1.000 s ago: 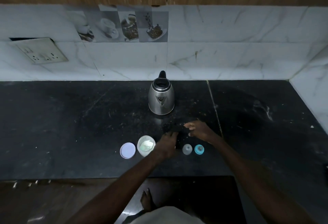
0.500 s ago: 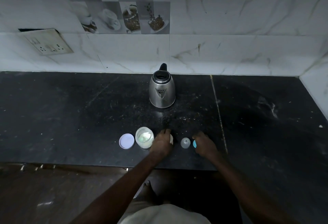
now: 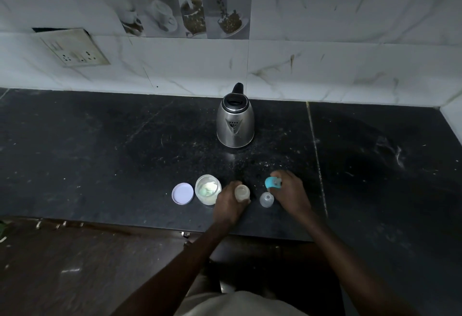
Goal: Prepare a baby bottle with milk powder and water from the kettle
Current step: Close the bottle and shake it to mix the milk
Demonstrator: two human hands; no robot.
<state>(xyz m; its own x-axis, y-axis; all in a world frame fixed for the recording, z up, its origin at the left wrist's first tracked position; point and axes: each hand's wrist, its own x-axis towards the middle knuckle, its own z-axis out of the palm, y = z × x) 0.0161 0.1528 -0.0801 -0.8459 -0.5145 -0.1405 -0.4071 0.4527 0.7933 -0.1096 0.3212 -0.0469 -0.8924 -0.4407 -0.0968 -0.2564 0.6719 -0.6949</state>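
A small clear baby bottle (image 3: pixel 242 192) stands near the front edge of the black counter (image 3: pixel 100 155), with my left hand (image 3: pixel 228 204) wrapped around it. My right hand (image 3: pixel 290 190) holds the blue bottle ring with its teat (image 3: pixel 272 182) just above the counter, to the right of the bottle. A clear dome cap (image 3: pixel 266 199) lies between my two hands. Left of the bottle is an open jar of milk powder (image 3: pixel 208 189), and its pale round lid (image 3: pixel 182 193) lies flat beside it. The steel kettle (image 3: pixel 235 123) stands farther back, lid shut, spout facing me.
White marble wall tiles run behind the counter, with a socket plate (image 3: pixel 75 50) at the left. A seam (image 3: pixel 316 155) crosses the counter right of the kettle. The counter's front edge (image 3: pixel 150 225) lies just below the jar, with dark floor under it.
My right hand has picked the blue ring off the counter and lifted it. My left hand stays on the bottle. The camera has tilted down.
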